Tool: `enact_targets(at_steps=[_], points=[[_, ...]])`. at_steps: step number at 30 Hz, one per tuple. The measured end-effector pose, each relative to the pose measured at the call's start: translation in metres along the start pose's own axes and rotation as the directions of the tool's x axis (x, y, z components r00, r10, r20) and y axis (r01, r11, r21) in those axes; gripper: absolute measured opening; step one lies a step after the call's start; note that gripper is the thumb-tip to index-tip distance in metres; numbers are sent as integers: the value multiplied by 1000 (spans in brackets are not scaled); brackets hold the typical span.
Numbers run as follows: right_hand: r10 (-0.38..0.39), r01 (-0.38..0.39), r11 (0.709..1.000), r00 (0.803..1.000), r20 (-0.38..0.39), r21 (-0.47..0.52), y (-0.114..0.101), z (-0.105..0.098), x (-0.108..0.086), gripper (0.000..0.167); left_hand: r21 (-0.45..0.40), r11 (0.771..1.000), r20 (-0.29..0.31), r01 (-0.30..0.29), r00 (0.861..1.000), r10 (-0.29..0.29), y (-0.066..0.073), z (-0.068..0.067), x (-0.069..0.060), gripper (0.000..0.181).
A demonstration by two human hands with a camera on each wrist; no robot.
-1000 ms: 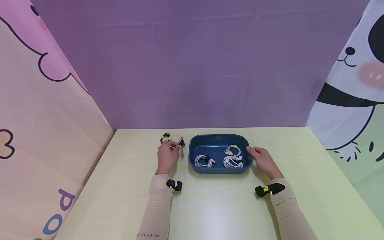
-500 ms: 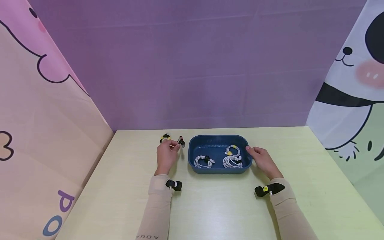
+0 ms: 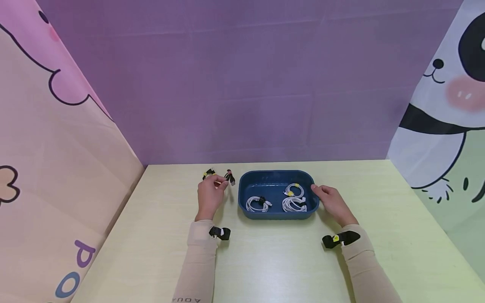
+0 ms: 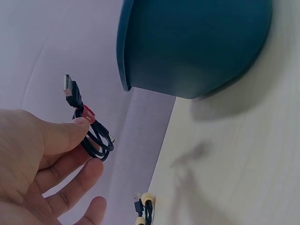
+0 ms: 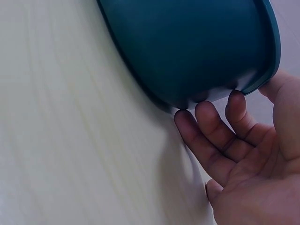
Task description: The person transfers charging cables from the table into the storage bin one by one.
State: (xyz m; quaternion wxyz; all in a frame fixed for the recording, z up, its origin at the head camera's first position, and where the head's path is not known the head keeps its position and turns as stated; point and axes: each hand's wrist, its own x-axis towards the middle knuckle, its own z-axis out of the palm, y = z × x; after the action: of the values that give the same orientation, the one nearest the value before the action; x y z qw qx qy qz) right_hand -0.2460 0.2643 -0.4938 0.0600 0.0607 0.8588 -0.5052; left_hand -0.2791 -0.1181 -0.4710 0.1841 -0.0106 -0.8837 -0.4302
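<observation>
In the lower middle of the head view, a deep blue, rounded rectangular plastic tray (image 3: 278, 215) sat on the pale wood-grained desk (image 3: 273, 261). Just left of it, the left hand (image 3: 210, 197) held a small looped black USB cable bound with a red tie (image 4: 97, 128). Its thumb and forefinger pinched the bundle near the tie, probably because the loops were gathered tightest there; the other fingers curled loosely clear. The metal plug pointed to the upper left of the left wrist view, and the bundle appeared to be off the desk.

The right hand (image 3: 335, 205) grasped the tray's right end, its thumb at the rim and its fingers against the outer wall, presumably to steady the tray without crowding the inside.

Within the tray, a white coiled cable with a black tie (image 3: 264, 205) lay toward the lower left. At the right, a thin white coiled cable with yellow ties (image 3: 302, 191) lay above a thicker white coil (image 3: 291, 205), close together. The ties seemed to keep each coil compact. A black cable with yellow ties (image 4: 149, 211) rested on the desk beyond the left hand, partly hidden by it in the head view.
</observation>
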Motion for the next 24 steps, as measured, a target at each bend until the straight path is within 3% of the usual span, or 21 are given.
enact_targets(at_steps=[24], points=[[0,0,1000,1000,4,21,1,1,4,63,18,1000,-14,-12,1000,12,14,-8,0,8]])
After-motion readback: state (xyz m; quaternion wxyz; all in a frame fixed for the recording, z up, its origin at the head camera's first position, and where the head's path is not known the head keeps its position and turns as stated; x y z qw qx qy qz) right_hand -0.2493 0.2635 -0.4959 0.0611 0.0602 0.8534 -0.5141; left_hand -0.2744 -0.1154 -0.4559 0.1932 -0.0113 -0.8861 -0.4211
